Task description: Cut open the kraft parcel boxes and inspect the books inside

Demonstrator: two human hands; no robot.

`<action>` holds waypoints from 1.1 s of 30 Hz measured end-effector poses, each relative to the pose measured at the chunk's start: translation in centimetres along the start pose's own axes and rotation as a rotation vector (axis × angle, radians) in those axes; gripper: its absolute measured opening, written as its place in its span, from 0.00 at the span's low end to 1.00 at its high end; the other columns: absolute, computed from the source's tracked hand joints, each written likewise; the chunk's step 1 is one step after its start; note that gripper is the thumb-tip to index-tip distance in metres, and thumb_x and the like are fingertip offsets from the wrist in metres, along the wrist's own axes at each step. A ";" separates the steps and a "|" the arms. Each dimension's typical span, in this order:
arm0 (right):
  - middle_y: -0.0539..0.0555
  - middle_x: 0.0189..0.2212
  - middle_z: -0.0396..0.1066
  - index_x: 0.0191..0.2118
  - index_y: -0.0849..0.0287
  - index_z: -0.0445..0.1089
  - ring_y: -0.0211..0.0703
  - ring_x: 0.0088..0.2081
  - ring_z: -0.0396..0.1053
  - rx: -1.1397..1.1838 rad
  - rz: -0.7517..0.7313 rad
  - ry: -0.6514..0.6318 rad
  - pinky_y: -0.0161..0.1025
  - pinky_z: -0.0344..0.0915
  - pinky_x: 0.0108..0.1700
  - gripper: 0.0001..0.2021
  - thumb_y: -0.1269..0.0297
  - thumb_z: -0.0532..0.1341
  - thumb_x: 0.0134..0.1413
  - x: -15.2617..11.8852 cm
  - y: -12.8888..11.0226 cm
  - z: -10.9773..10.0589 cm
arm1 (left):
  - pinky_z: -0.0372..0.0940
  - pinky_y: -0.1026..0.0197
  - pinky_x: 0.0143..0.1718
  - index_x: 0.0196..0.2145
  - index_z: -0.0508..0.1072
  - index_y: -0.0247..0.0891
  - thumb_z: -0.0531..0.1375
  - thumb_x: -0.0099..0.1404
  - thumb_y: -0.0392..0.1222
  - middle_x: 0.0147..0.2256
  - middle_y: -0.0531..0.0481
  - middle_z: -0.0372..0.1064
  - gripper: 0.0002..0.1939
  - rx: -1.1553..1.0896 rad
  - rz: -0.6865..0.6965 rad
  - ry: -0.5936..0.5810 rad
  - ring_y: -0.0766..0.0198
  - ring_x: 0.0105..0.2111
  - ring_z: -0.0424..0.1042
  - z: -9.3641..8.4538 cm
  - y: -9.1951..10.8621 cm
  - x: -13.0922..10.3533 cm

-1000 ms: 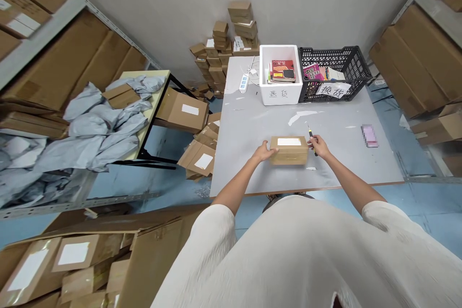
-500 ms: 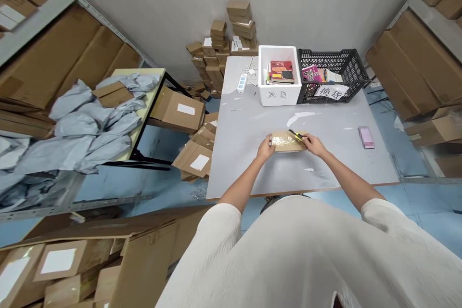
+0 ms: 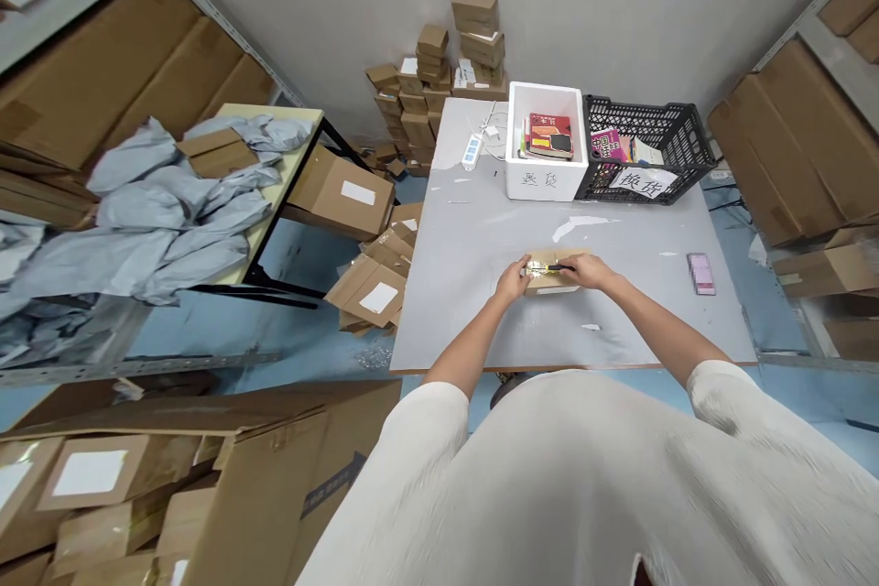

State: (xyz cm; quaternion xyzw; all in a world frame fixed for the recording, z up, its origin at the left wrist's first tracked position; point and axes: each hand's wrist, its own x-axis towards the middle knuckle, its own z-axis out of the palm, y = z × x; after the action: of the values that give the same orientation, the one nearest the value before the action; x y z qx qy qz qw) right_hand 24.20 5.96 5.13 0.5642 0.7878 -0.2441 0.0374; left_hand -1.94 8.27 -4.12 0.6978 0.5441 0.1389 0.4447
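A small cardboard box [image 3: 564, 278] with shiny tape on top lies near the front of the grey table. My left hand [image 3: 514, 278] grips its left end, fingers wrapped at the edge. In my right hand [image 3: 588, 271] is a yellow and black utility knife [image 3: 553, 268], held over the right part of the box. The knife points left, its tip over the tape close to my left fingers. Whether the blade cuts into the tape is too small to tell.
Behind the box stand a white foam bin [image 3: 546, 180] and a black crate [image 3: 649, 188] with books. A pink phone-like object [image 3: 701, 275] lies right, a power strip [image 3: 472, 151] back left. Grey parcels [image 3: 137, 215] cover the left table [image 3: 292, 167].
The knife has moved left along the box and now lies flatter, with my right hand further over the box. A white label now shows on the box's near side. The view has shifted slightly.
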 end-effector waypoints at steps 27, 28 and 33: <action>0.57 0.50 0.83 0.62 0.46 0.79 0.56 0.52 0.77 -0.122 -0.002 -0.046 0.42 0.65 0.47 0.21 0.48 0.56 0.75 1.6 -1.0 -0.4 | 0.68 0.51 0.63 0.77 0.62 0.42 0.61 0.73 0.42 0.65 0.40 0.70 0.37 0.035 0.047 -0.027 0.54 0.50 0.78 -0.1 -0.6 0.2; 0.58 0.50 0.83 0.62 0.46 0.79 0.57 0.52 0.77 -0.119 -0.005 -0.048 0.42 0.65 0.47 0.21 0.48 0.57 0.75 1.6 -0.9 -0.5 | 0.68 0.51 0.63 0.77 0.62 0.43 0.61 0.74 0.42 0.65 0.40 0.70 0.37 0.039 0.043 -0.028 0.54 0.50 0.78 -0.1 -0.6 0.2; 0.58 0.50 0.83 0.62 0.45 0.79 0.56 0.51 0.77 -0.139 -0.002 -0.055 0.42 0.65 0.46 0.21 0.49 0.56 0.75 1.9 -1.1 -0.5 | 0.68 0.52 0.64 0.77 0.62 0.45 0.60 0.74 0.42 0.64 0.41 0.71 0.37 0.059 0.027 -0.031 0.54 0.50 0.77 -0.1 -0.5 0.4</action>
State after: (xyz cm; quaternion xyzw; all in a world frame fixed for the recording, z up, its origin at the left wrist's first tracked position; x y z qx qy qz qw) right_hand 22.61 7.53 5.28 0.5526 0.8021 -0.2042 0.0979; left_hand -2.20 8.69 -4.56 0.7200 0.5313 0.1180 0.4306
